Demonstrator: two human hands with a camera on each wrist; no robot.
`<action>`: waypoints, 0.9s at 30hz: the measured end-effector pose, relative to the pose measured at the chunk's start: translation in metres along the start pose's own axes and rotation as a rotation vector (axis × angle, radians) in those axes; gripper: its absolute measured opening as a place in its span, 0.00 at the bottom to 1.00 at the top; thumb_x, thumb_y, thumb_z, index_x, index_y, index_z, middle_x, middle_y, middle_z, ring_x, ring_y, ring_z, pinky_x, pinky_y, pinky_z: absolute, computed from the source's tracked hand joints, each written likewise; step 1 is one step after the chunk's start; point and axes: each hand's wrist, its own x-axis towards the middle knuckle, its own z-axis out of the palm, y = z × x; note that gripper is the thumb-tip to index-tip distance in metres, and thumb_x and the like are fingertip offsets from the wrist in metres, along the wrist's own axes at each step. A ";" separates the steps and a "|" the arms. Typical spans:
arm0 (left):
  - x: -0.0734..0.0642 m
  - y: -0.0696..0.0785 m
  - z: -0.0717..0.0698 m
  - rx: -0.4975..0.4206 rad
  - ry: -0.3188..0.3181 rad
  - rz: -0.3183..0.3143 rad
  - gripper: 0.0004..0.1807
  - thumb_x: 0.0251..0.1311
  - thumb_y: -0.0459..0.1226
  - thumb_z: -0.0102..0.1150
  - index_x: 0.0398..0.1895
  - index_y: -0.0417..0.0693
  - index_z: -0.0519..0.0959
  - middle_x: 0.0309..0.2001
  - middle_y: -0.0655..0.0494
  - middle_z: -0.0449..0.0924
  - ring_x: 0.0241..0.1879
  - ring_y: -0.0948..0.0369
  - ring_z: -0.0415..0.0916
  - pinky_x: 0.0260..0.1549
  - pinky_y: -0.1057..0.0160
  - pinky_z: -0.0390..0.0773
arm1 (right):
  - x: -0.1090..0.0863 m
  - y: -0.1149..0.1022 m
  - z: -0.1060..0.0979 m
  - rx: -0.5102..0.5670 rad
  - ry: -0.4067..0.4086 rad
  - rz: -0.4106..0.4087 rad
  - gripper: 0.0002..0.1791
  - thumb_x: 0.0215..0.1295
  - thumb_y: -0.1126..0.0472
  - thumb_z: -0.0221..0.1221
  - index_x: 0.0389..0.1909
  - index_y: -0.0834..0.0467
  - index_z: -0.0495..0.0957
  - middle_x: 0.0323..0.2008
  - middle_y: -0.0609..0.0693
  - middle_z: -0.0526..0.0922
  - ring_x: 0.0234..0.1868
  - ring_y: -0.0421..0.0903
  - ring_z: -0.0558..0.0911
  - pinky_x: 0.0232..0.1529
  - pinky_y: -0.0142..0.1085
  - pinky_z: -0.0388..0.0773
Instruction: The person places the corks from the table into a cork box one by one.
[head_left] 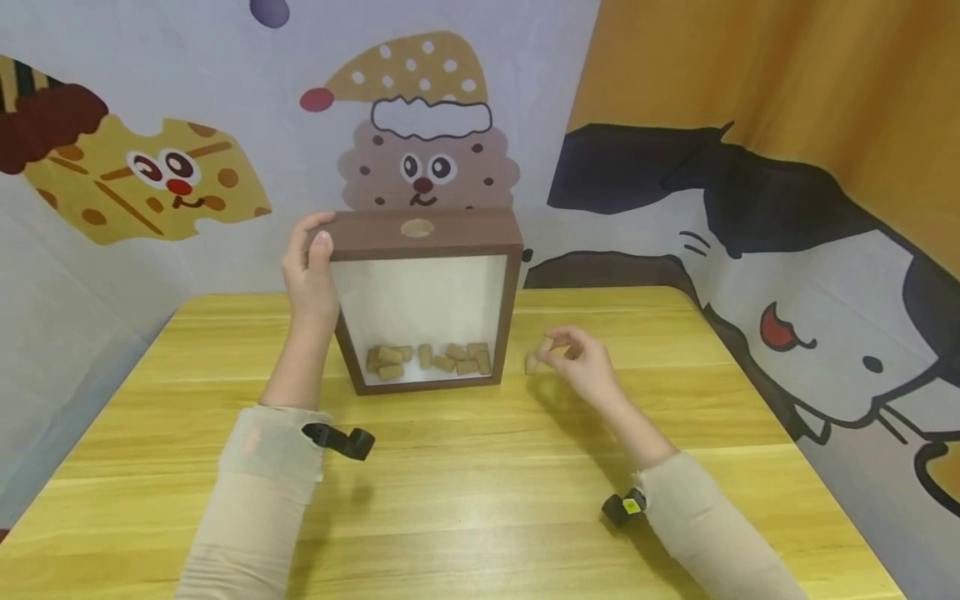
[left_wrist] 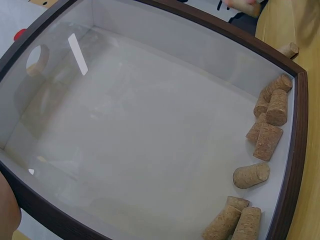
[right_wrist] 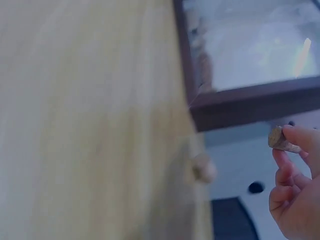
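Observation:
A brown-framed box point(head_left: 512, 317) with a clear front and a round hole point(head_left: 417, 228) in its top stands upright on the table. Several corks point(head_left: 390, 357) lie along its bottom, and they show closely as corks point(left_wrist: 267, 141) in the left wrist view. My left hand point(head_left: 311, 275) grips the box's upper left corner, with the thumb on the front. Right of the box, my right hand point(head_left: 588, 367) pinches a cork point(right_wrist: 278, 138) between thumb and fingertips, above the table. Another cork point(head_left: 531, 364) stands on the table just beside the box, near that hand.
The yellow wood-grain table point(head_left: 450, 500) stretches in front of the box. A cartoon-printed cloth point(head_left: 427, 167) hangs close behind it. A black camera mount point(head_left: 341, 440) juts from the left wrist, and another mount point(head_left: 622, 507) from the right.

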 end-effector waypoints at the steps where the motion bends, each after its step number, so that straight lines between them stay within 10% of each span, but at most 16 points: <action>1: 0.000 0.000 0.000 0.001 -0.001 -0.001 0.26 0.60 0.47 0.41 0.53 0.39 0.75 0.57 0.51 0.74 0.60 0.59 0.64 0.56 0.57 0.59 | -0.002 -0.008 0.000 0.006 0.003 -0.007 0.19 0.56 0.63 0.67 0.49 0.60 0.78 0.39 0.53 0.82 0.22 0.43 0.70 0.20 0.31 0.66; 9: 0.000 0.000 0.001 0.004 0.002 0.002 0.25 0.60 0.46 0.42 0.53 0.40 0.75 0.56 0.56 0.75 0.59 0.60 0.64 0.56 0.58 0.59 | -0.021 -0.089 -0.004 0.067 0.036 -0.176 0.18 0.55 0.71 0.65 0.47 0.70 0.77 0.41 0.60 0.79 0.23 0.42 0.70 0.22 0.30 0.67; 27: -0.001 0.001 -0.001 0.019 -0.001 -0.016 0.25 0.61 0.46 0.40 0.53 0.41 0.75 0.58 0.50 0.73 0.60 0.60 0.63 0.57 0.57 0.58 | -0.002 -0.168 0.001 0.208 0.085 -0.573 0.19 0.50 0.74 0.67 0.45 0.62 0.80 0.37 0.49 0.81 0.19 0.43 0.66 0.21 0.32 0.65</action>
